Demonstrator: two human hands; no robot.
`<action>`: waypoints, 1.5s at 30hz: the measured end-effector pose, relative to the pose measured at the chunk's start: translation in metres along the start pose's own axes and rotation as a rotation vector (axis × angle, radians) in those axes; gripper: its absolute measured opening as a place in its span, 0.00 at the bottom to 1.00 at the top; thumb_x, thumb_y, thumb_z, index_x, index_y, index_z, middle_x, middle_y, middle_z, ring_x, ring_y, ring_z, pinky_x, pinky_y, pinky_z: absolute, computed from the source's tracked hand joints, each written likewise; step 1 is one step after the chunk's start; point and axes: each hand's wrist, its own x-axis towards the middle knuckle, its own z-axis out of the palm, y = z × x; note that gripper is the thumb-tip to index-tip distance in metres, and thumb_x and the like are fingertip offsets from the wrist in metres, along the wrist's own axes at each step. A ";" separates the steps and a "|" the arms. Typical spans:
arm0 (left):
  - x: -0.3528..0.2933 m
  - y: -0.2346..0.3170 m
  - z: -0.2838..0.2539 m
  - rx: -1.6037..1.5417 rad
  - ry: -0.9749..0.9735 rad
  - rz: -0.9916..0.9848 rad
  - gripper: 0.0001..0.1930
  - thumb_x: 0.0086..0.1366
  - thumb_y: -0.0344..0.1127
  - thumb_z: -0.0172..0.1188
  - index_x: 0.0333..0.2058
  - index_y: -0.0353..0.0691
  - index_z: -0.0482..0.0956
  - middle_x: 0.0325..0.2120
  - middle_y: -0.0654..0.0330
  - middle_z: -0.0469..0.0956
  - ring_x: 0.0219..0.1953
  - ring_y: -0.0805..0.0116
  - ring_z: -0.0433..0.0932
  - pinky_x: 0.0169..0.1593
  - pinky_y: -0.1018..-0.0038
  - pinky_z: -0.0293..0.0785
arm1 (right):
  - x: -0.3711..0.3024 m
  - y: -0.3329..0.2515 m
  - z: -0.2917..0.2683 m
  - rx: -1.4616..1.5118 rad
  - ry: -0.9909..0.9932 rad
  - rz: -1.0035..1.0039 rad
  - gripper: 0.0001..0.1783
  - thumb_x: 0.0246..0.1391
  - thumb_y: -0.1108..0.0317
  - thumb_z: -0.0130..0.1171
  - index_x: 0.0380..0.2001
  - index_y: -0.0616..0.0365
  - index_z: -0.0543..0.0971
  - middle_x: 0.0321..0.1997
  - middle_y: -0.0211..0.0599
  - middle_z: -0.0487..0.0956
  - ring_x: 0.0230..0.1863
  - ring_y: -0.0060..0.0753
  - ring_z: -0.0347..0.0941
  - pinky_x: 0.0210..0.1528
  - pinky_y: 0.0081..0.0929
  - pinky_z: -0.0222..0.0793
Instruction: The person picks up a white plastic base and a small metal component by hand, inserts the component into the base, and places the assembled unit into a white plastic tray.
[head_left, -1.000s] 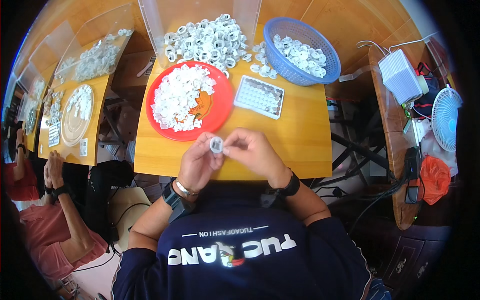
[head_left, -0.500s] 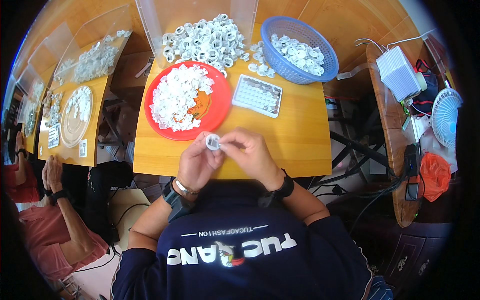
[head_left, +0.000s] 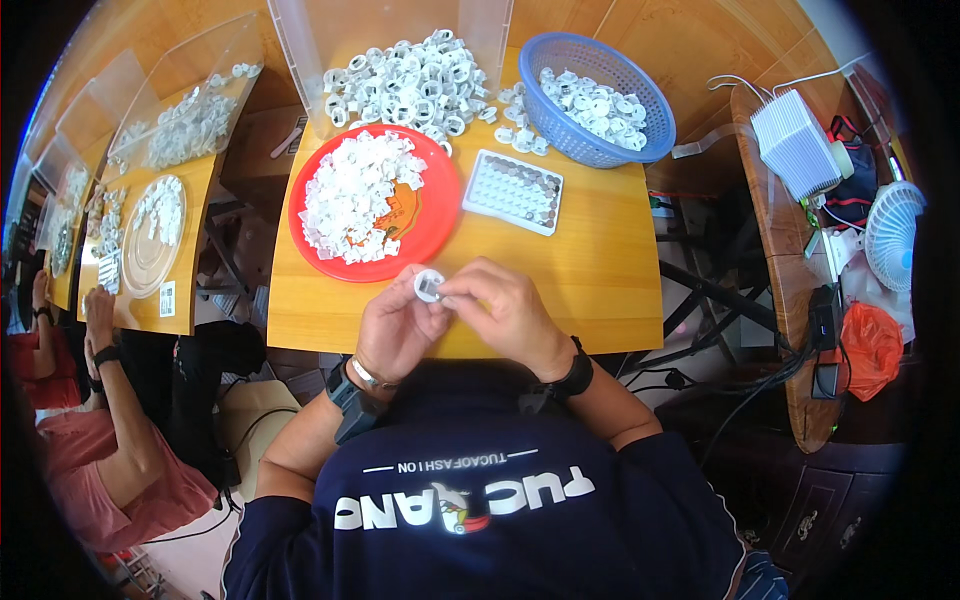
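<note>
My left hand (head_left: 398,325) is closed around a small white round plastic part (head_left: 428,285) with a darker square patch in its middle. The thumb and forefinger of my right hand (head_left: 503,308) pinch together at the part's right side; anything between those fingertips is too small to make out. Both hands hang over the table's near edge. Just beyond them sits a red plate (head_left: 440,205) heaped with small white plastic pieces (head_left: 355,185). To its right lies a white tray (head_left: 500,213) with rows of small round grey pieces.
White ring-shaped parts (head_left: 415,85) are piled before a clear bin (head_left: 390,20) at the back. A blue basket (head_left: 600,155) of similar parts stands at the back right. A co-worker's hands (head_left: 100,320) are at the left table (head_left: 190,290). A fan (head_left: 893,235) stands far right.
My right fingertips have shifted slightly over the white part, which has turned a little. At the left, the co-worker's hands have moved up. The tabletop items look unchanged.
</note>
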 end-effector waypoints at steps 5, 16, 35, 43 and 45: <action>0.000 -0.002 0.003 0.003 0.001 0.010 0.09 0.68 0.38 0.49 0.40 0.37 0.69 0.32 0.58 0.75 0.32 0.69 0.75 0.37 0.75 0.71 | 0.004 -0.006 -0.002 -0.253 -0.020 -0.197 0.07 0.46 0.75 0.61 0.32 0.60 0.78 0.30 0.35 0.74 0.32 0.38 0.73 0.33 0.31 0.71; -0.004 -0.002 0.012 0.185 0.080 0.047 0.08 0.70 0.37 0.48 0.38 0.38 0.68 0.31 0.60 0.75 0.29 0.73 0.75 0.33 0.80 0.73 | 0.004 -0.002 -0.002 -0.322 -0.024 -0.211 0.05 0.48 0.73 0.60 0.28 0.59 0.75 0.27 0.35 0.71 0.30 0.38 0.71 0.32 0.33 0.69; -0.007 -0.004 0.022 0.435 0.121 0.094 0.06 0.69 0.36 0.48 0.36 0.40 0.67 0.26 0.61 0.73 0.26 0.74 0.71 0.31 0.80 0.67 | -0.001 0.002 0.004 0.058 0.045 0.114 0.07 0.49 0.74 0.62 0.24 0.61 0.73 0.21 0.35 0.74 0.21 0.28 0.73 0.23 0.26 0.67; -0.004 -0.004 0.020 0.452 0.077 0.107 0.06 0.69 0.37 0.48 0.36 0.41 0.67 0.26 0.61 0.73 0.25 0.74 0.70 0.31 0.80 0.66 | -0.006 0.013 0.011 0.538 0.042 0.453 0.08 0.54 0.71 0.62 0.27 0.62 0.74 0.23 0.28 0.77 0.23 0.14 0.70 0.24 0.16 0.65; -0.003 -0.004 0.021 0.447 0.082 0.104 0.07 0.69 0.37 0.48 0.36 0.41 0.67 0.26 0.61 0.73 0.25 0.75 0.70 0.31 0.80 0.66 | -0.005 0.014 0.009 0.540 0.037 0.442 0.08 0.54 0.71 0.61 0.28 0.62 0.73 0.24 0.28 0.77 0.23 0.14 0.71 0.24 0.16 0.65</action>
